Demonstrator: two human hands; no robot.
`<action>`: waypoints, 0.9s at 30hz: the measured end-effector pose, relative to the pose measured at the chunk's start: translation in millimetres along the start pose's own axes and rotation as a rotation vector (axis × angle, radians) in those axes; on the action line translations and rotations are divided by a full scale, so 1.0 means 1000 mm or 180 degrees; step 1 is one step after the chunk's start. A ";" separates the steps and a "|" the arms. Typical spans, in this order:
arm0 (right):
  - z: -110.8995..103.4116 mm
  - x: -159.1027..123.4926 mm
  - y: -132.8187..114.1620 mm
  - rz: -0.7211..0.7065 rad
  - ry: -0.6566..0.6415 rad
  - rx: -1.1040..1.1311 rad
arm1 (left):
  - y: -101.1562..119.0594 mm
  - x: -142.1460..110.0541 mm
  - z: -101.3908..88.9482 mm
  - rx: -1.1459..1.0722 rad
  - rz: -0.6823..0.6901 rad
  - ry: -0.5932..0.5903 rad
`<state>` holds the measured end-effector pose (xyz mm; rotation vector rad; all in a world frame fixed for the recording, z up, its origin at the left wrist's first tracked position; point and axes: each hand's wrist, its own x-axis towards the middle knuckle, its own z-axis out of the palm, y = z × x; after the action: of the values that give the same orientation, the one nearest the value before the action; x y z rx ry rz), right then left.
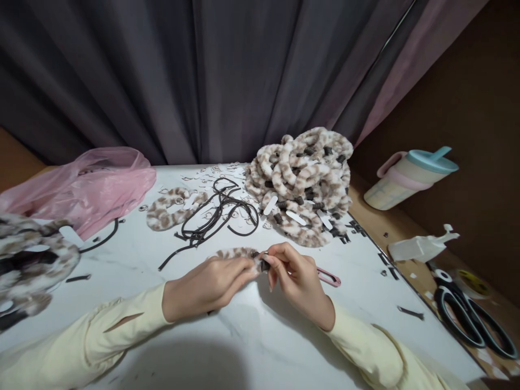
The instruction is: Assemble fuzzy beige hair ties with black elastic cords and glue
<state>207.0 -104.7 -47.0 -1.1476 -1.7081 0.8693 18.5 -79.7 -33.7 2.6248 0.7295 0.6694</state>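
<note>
My left hand [217, 284] is closed around a plush strap [238, 252] with brown and white spots. Its dark end [263, 264] sticks out past the fingertips. Just there, my right hand [294, 276] is pinched, thumb and forefinger together at that end; a tiny shiny tip shows, but the fingers hide what they hold. A pink cutter [329, 277] lies partly behind my right hand. Beyond my hands is a loose tangle of black cord [221, 211]. Another spotted plush loop [170, 211] with a white label rests left of the cord.
A heap of plush loops [300, 179] stands at the back right, more loops [40, 260] at the left. A pink plastic bag [109, 179] lies back left. Small metal rings [203, 173] are scattered behind the cord. To the right are a tumbler [400, 181], white bottle [418, 247] and scissors [467, 314].
</note>
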 end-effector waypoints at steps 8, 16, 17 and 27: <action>0.005 -0.001 -0.003 0.0099 -0.0010 -0.0019 | 0.004 -0.001 0.006 0.0637 0.0370 0.0308; -0.004 0.006 -0.007 0.0306 -0.0466 -0.0026 | 0.005 0.000 -0.003 0.1856 0.1548 0.0053; -0.006 0.007 -0.007 0.0332 -0.0578 -0.0036 | 0.005 0.000 -0.003 0.1981 0.1663 0.0060; -0.012 0.011 -0.008 0.0604 -0.1023 0.0273 | 0.002 -0.002 0.002 0.2212 0.2067 0.0285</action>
<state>213.5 -95.9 -32.3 -1.1729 -1.8150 1.2900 18.7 -83.4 -35.4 3.5435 0.0949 0.8066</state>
